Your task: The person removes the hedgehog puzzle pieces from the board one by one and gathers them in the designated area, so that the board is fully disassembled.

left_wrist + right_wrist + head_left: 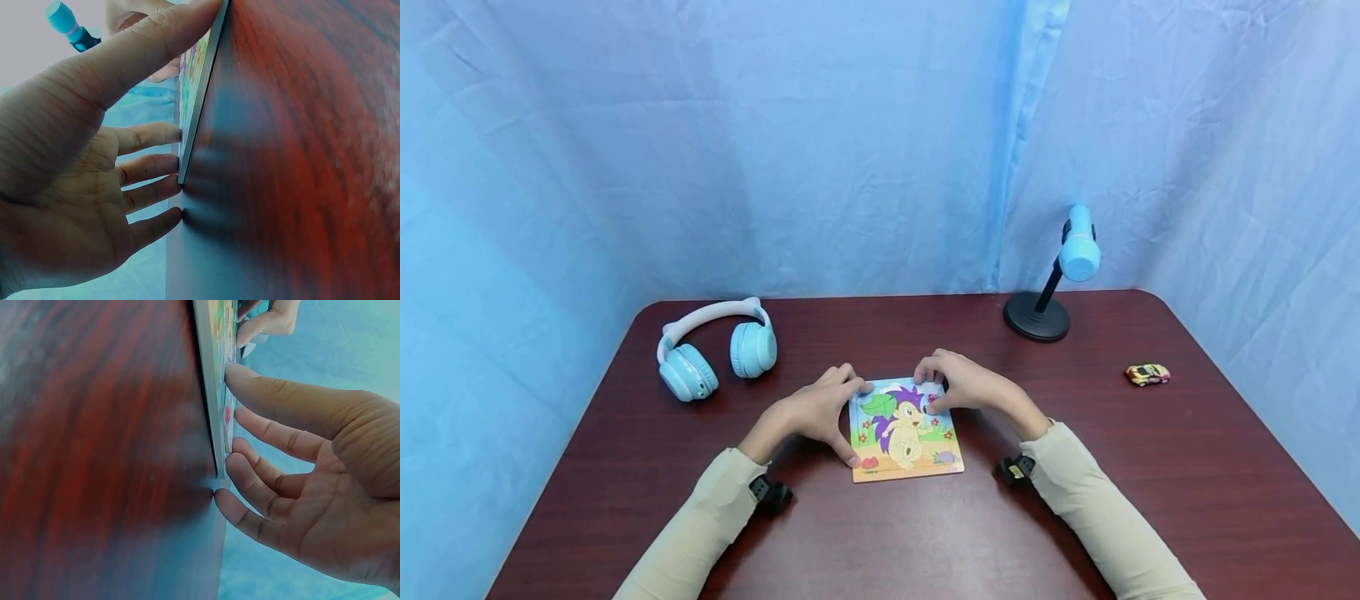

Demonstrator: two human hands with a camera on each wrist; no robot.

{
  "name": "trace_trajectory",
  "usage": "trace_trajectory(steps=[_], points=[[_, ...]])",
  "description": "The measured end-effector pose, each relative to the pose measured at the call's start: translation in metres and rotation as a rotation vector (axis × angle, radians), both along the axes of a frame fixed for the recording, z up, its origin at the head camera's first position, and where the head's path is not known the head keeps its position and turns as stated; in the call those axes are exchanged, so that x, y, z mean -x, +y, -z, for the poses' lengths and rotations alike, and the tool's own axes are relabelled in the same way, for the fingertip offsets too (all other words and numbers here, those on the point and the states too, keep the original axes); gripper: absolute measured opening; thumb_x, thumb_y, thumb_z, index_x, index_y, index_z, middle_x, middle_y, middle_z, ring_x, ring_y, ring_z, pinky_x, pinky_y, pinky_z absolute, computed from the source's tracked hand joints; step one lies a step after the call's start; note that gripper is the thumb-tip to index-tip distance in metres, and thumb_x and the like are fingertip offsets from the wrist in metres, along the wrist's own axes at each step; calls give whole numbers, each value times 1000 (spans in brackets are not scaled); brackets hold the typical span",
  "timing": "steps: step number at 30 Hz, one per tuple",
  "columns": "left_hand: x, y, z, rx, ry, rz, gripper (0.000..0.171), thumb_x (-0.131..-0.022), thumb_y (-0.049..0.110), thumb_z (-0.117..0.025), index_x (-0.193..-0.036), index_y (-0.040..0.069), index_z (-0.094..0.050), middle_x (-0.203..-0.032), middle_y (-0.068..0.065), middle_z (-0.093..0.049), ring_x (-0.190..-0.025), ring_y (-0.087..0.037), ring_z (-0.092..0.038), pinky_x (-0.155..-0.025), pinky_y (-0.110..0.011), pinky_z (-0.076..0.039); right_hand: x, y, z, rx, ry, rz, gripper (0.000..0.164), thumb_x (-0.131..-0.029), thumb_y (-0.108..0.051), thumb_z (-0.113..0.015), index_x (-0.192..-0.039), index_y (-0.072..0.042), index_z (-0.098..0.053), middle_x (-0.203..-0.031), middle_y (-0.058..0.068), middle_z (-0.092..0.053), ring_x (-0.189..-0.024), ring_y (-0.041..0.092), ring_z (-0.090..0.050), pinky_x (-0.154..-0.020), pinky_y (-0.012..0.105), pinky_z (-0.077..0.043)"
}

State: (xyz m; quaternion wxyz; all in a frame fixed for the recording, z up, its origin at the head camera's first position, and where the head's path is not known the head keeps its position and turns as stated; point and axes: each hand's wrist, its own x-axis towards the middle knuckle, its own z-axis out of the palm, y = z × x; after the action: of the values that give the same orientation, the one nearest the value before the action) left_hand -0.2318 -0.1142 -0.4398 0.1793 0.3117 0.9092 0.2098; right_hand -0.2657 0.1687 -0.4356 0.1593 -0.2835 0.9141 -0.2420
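A square hedgehog picture puzzle (904,437) lies flat on the dark wood table, with a purple-spined hedgehog and a green leaf on it. At its left side, my left hand (820,408) is spread, with the thumb on the near left corner and fingertips touching the far left corner. My right hand (966,383) rests at the far right corner, thumb and bent fingertips on the picture. In the right wrist view, the thumb (281,394) touches the puzzle's face, and other fingertips lie along its far edge. The palms of both hands stay off the board.
Light blue headphones (718,346) with a white band lie at the back left. A blue microphone (1080,250) on a black round stand (1036,317) stands at the back right. A small toy car (1147,374) sits at the right. Blue cloth (850,150) hangs behind the table.
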Motion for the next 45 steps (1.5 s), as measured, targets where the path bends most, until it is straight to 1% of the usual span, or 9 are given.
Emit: trace_trajectory(steps=[6,14,21,26,31,34,37,41,45], points=[[-1,-1,0,-2,-6,-6,102,-64,48,-96,-148,12,-49,-122,-2,-46,-118,-19,-41,-97,-39,-49,0,-1,0,-2,-1,-4,33,-84,-15,-85,-110,-11,-66,-103,7,-56,-96,22,-52,-82,34,-47],[0,0,1,14,2,-1,103,-64,49,-95,-149,13,-49,-124,-2,-46,-120,-19,-40,-99,-38,-49,-1,-1,0,9,0,-40,38,-85,-15,-84,-121,-15,-72,-105,8,-59,-96,22,-50,-80,32,-46],[1,0,0,19,5,2,102,-65,49,-95,-148,13,-49,-124,-2,-47,-121,-20,-40,-100,-39,-50,-1,-2,-2,0,-2,-53,38,-85,-14,-83,-122,-15,-74,-104,7,-60,-96,21,-49,-78,31,-45],[0,1,2,23,3,-1,102,-65,50,-94,-148,13,-50,-125,-2,-46,-121,-19,-40,-100,-38,-51,-1,-6,-6,-37,-5,-80,39,-84,-13,-84,-122,-16,-76,-106,5,-64,-99,20,-51,-80,31,-47],[0,1,2,30,5,-11,102,-64,51,-94,-149,14,-49,-125,-2,-46,-121,-19,-40,-99,-37,-50,0,-11,-12,-85,1,-102,42,-82,-15,-86,-122,-16,-76,-104,2,-67,-98,20,-51,-78,29,-47],[0,1,1,25,-1,-13,102,-65,51,-95,-149,14,-49,-125,-2,-46,-121,-19,-40,-99,-38,-50,0,-12,-15,-118,-5,-108,44,-81,-15,-87,-124,-16,-75,-105,2,-67,-99,20,-50,-78,29,-47],[0,0,0,14,-6,-5,102,-65,50,-95,-149,14,-49,-125,-2,-45,-120,-19,-40,-98,-39,-49,0,-12,-17,-150,10,-132,46,-81,-15,-87,-125,-17,-75,-108,3,-66,-101,20,-49,-79,29,-47],[-1,0,-2,8,-7,5,102,-66,49,-95,-149,13,-48,-125,-3,-45,-120,-20,-39,-97,-38,-48,-2,-11,-18,-152,48,-166,45,-82,-9,-84,-125,-16,-74,-111,6,-64,-102,20,-47,-79,30,-46],[-1,0,-1,7,1,14,103,-65,50,-95,-149,12,-48,-126,-4,-45,-119,-20,-40,-97,-39,-48,-4,-9,-16,-135,69,-154,44,-83,-4,-80,-125,-15,-74,-112,9,-61,-103,21,-46,-77,30,-47]])
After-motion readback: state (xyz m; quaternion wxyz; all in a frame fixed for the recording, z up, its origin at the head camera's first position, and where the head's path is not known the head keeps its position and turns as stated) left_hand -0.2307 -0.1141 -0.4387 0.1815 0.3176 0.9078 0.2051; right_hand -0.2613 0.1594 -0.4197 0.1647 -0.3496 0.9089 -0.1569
